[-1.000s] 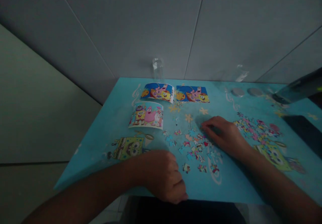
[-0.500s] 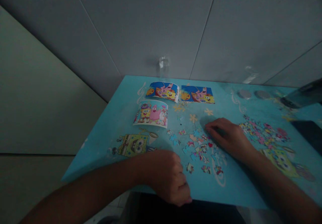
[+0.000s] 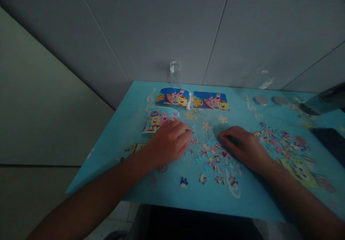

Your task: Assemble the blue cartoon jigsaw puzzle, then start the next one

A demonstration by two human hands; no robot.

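Note:
My left hand (image 3: 174, 141) reaches over the left edge of a loose pile of jigsaw pieces (image 3: 212, 157). Its fingers are drawn together and point right; whatever lies under the fingertips is hidden. Part of a curved cartoon picture sheet (image 3: 152, 121) is covered by this hand. My right hand (image 3: 242, 143) rests on the table at the pile's right side, thumb and forefinger touching at the tips; I cannot make out anything between them. Near the front edge, several separate pieces form a rough row, with a dark blue and white puzzle piece (image 3: 183, 182) at its left end.
Two blue cartoon pictures (image 3: 174, 97) lie at the back, near a clear jar (image 3: 175, 72). A second heap of pieces (image 3: 283, 141) spreads to the right. Two grey round lids (image 3: 261, 100), a clear bottle (image 3: 323, 101) and a dark flat object (image 3: 330, 144) are farther right.
My left hand has moved from the front table edge up and away toward the curved picture sheet. The dark blue and white piece now shows where that hand was. My right hand stays put.

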